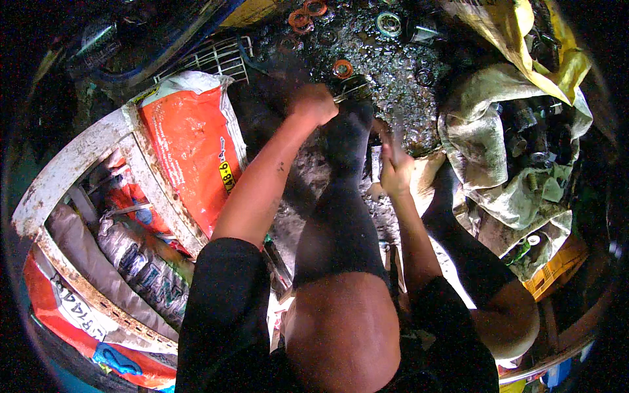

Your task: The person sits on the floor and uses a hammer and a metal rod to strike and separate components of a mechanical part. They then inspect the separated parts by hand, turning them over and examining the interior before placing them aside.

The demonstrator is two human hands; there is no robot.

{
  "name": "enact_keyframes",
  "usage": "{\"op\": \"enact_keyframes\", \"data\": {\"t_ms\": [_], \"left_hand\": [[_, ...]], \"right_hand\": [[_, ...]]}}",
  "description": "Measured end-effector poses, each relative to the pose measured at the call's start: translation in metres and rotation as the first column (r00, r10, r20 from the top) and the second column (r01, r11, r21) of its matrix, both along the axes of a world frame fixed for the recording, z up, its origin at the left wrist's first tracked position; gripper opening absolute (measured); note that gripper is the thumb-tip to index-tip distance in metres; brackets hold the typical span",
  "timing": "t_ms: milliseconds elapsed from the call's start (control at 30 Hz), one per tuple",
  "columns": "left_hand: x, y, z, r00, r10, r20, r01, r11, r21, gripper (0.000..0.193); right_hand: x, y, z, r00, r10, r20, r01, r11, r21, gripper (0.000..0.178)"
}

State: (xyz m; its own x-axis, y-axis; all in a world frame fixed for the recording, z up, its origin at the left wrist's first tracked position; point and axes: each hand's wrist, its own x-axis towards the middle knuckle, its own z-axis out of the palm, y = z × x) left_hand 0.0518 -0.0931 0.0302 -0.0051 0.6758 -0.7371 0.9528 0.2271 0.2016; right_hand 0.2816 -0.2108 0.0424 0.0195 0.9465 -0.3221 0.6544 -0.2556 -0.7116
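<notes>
My left hand (313, 103) reaches forward over my raised knee and grips a dark metal part (352, 88) at the near edge of a heap of small metal rings and washers (386, 65). My right hand (395, 167) is closed around a small pale, tube-like piece (376, 164) just beside my black sock (347, 141). Both legs in black knee socks stretch out below the hands. Several orange rings (301, 19) and a steel bearing ring (388, 23) lie further back on the heap.
An orange and white sack (190, 144) lies to the left beside a worn white frame (78, 157) holding more sacks. A dirty cloth sack (498, 150) with metal parts sits on the right, yellow plastic (511, 33) above it, a yellow crate (553, 265) lower right.
</notes>
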Motion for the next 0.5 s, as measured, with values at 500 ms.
{"op": "enact_keyframes", "data": {"t_ms": [500], "left_hand": [[0.002, -0.007, -0.006, 1.0, -0.005, 0.006, 0.005, 0.998, 0.066, 0.028]], "right_hand": [[0.018, -0.005, -0.05, 0.968, 0.027, 0.248, 0.077, 0.914, -0.398, 0.034]]}}
